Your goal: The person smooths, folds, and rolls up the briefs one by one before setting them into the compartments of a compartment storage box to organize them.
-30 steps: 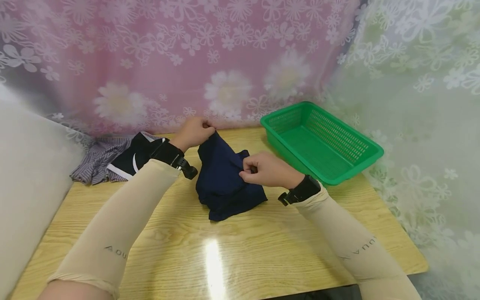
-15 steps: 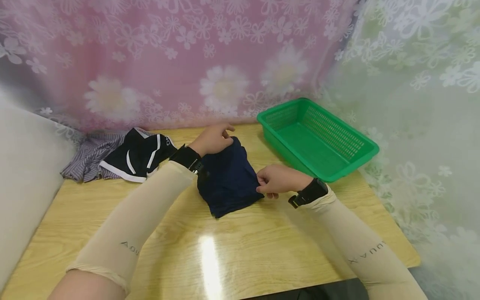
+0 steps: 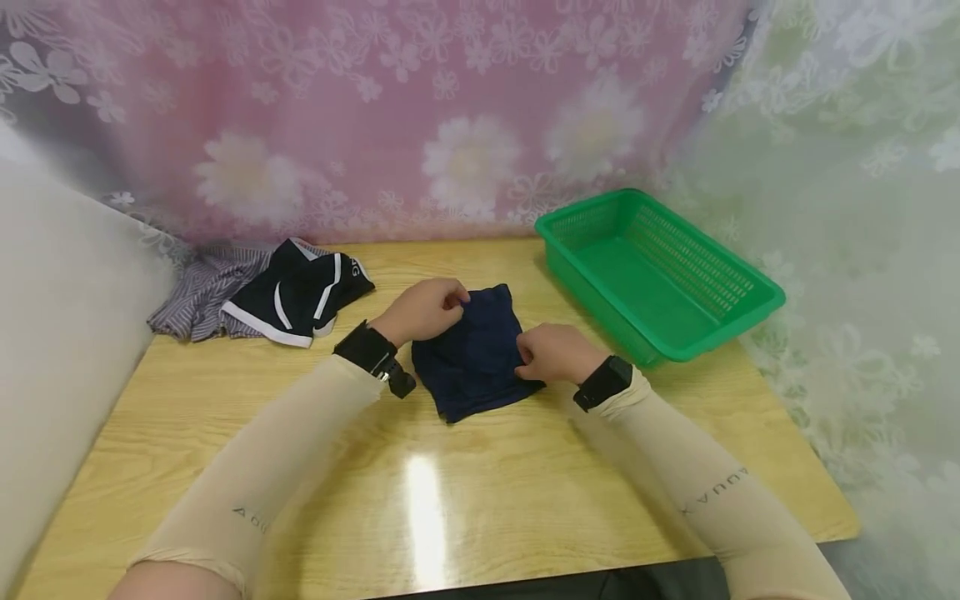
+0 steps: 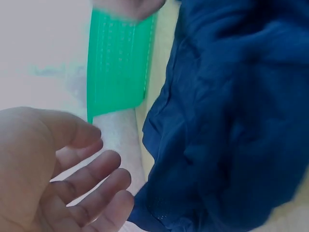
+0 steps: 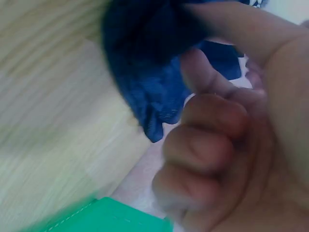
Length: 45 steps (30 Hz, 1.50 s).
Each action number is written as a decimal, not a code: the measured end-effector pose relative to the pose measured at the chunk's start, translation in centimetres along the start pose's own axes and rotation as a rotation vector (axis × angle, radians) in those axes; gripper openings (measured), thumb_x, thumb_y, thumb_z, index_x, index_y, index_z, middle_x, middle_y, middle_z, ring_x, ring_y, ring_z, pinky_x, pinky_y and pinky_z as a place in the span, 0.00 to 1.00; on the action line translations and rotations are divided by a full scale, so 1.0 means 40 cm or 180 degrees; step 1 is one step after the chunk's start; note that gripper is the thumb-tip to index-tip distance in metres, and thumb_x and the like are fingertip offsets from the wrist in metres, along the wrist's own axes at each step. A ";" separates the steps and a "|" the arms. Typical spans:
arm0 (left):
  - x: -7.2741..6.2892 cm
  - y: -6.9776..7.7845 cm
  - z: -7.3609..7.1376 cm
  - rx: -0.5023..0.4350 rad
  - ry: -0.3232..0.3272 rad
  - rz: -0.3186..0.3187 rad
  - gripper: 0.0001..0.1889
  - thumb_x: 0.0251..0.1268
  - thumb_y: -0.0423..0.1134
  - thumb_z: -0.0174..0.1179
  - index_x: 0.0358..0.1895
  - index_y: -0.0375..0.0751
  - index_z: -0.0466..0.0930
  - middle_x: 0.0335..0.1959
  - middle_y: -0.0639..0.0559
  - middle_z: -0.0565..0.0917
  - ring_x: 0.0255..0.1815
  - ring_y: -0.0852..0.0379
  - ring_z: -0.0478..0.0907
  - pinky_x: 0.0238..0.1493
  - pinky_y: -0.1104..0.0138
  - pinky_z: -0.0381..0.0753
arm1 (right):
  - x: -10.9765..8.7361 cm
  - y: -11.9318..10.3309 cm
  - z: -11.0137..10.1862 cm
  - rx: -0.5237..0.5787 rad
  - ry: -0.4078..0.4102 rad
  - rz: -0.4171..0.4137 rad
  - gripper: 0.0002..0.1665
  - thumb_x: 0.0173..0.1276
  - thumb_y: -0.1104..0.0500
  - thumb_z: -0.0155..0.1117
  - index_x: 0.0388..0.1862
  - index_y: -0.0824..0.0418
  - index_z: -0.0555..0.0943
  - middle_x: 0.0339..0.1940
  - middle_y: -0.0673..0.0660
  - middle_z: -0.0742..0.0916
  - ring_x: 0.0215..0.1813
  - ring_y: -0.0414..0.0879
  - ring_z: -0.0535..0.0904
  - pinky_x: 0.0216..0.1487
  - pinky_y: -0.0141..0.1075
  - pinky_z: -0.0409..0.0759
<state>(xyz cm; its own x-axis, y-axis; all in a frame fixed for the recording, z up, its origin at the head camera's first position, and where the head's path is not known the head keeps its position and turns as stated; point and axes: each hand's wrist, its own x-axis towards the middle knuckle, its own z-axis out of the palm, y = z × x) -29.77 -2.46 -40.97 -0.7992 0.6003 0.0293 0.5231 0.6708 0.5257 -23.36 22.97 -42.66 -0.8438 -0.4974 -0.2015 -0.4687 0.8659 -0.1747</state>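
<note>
A navy blue cloth garment (image 3: 480, 350) lies roughly square and fairly flat on the wooden table, its lower edge towards me. Over its upper left part is my left hand (image 3: 429, 310), its fingers loosely bent. In the left wrist view, those fingers (image 4: 113, 186) hold nothing and hang beside the cloth (image 4: 217, 121). My right hand (image 3: 558, 354) is at the garment's right edge. The right wrist view has the cloth (image 5: 149, 72) between thumb and index finger, with the other fingers (image 5: 198, 150) curled into the palm.
A green plastic basket (image 3: 652, 287) with perforated sides stands at the back right. Black shorts with white trim (image 3: 300, 292) lie on a grey striped garment (image 3: 202, 292) at the back left. A floral curtain (image 3: 375, 125) hangs behind the table (image 3: 337, 500).
My left hand has let go of the raised upper corner and come down over the cloth. My right hand has shifted along the right edge. The garment has gone from bunched to flatter and squarer.
</note>
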 end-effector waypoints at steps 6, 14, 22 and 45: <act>-0.117 0.051 0.056 0.0499 -0.0353 0.0592 0.12 0.74 0.45 0.63 0.53 0.45 0.85 0.48 0.51 0.83 0.45 0.55 0.79 0.50 0.61 0.80 | 0.006 -0.022 0.008 0.0161 0.0175 -0.0864 0.08 0.70 0.54 0.71 0.33 0.51 0.80 0.32 0.47 0.78 0.33 0.41 0.74 0.38 0.36 0.75; -0.266 0.111 0.100 0.0869 -0.0640 0.0531 0.32 0.60 0.54 0.74 0.64 0.42 0.79 0.53 0.48 0.82 0.51 0.48 0.80 0.55 0.56 0.81 | -0.020 -0.043 0.015 -0.0015 -0.0108 -0.1271 0.07 0.71 0.53 0.69 0.44 0.53 0.85 0.40 0.49 0.82 0.37 0.41 0.77 0.44 0.36 0.80; -0.308 0.072 0.142 0.1231 -0.0028 0.0755 0.13 0.58 0.47 0.75 0.42 0.45 0.88 0.37 0.54 0.82 0.37 0.55 0.72 0.41 0.63 0.75 | -0.042 -0.021 0.016 -0.0510 -0.0172 -0.1056 0.13 0.65 0.47 0.74 0.43 0.50 0.83 0.37 0.46 0.77 0.35 0.41 0.74 0.42 0.39 0.79; -0.288 0.029 0.153 0.0949 0.0022 0.0720 0.11 0.58 0.33 0.75 0.44 0.42 0.90 0.38 0.52 0.84 0.38 0.55 0.82 0.40 0.64 0.83 | -0.062 -0.010 0.064 -0.0743 0.0351 -0.1103 0.08 0.61 0.61 0.77 0.31 0.54 0.83 0.30 0.47 0.74 0.29 0.39 0.72 0.35 0.35 0.76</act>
<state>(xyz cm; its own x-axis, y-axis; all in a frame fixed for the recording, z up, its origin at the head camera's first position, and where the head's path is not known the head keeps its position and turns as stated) -18.15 -5.93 -45.89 -0.6549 0.7457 0.1226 0.7492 0.6195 0.2346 -20.41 23.72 -44.54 -0.6430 -0.7632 -0.0630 -0.7652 0.6437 0.0114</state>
